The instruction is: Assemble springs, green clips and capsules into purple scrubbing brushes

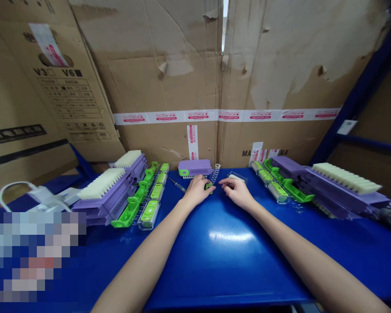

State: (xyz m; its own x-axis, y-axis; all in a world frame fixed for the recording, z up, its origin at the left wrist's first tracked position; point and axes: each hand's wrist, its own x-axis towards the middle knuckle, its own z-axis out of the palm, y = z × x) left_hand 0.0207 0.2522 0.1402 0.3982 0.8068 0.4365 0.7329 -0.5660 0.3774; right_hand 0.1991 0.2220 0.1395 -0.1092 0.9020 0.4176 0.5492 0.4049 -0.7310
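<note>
My left hand [197, 190] is closed round a small green part [209, 187], mostly hidden by the fingers. Just behind it lies a purple plastic housing [197, 165] with a green end and a row of pale bristle tips below. A metal coil spring [216, 173] stands slanted at the housing's right end. My right hand [238, 191] hovers a short way to the right, fingers loosely bent and apart, with nothing visible in them. Behind that hand is a clear plastic piece [239, 176] with a pale part inside. A thin screwdriver [178, 185] lies left of my left hand.
Purple housings with cream bristle blocks [102, 182] and green brackets [138, 200] are stacked left. Similar purple housings [342, 184] stand right. Green parts in clear cases [152, 204] line both sides. Cardboard [169, 78] walls the back. A white power plug [41, 193] sits far left.
</note>
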